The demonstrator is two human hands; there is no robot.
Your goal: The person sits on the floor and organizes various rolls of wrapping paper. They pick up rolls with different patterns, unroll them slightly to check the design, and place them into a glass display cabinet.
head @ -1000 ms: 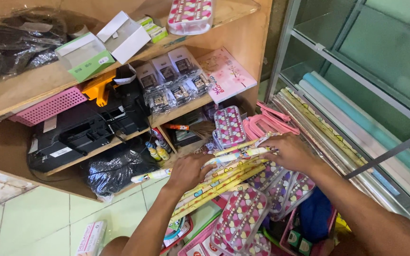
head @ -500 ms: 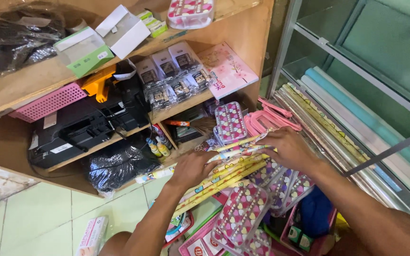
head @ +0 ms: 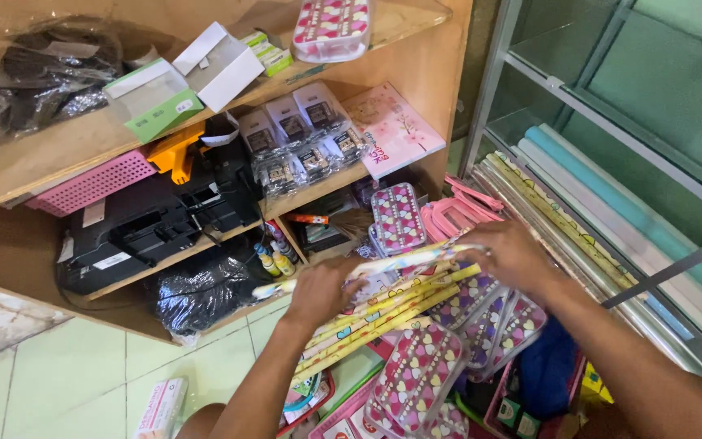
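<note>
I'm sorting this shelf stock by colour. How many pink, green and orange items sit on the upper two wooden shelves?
Pink: 3, the heart-print case, the pink basket, the pink booklet
Green: 2, the green-edged box, the small green packets
Orange: 1, the orange tool
Total: 6

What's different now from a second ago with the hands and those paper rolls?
Little has changed. Both hands keep their grip on the bundle of yellow patterned paper rolls: the left hand at the middle, the right hand at the far end. The pale roll on top now lies a bit flatter across the bundle. The heart-patterned cases and the shelf goods stayed put.
</note>
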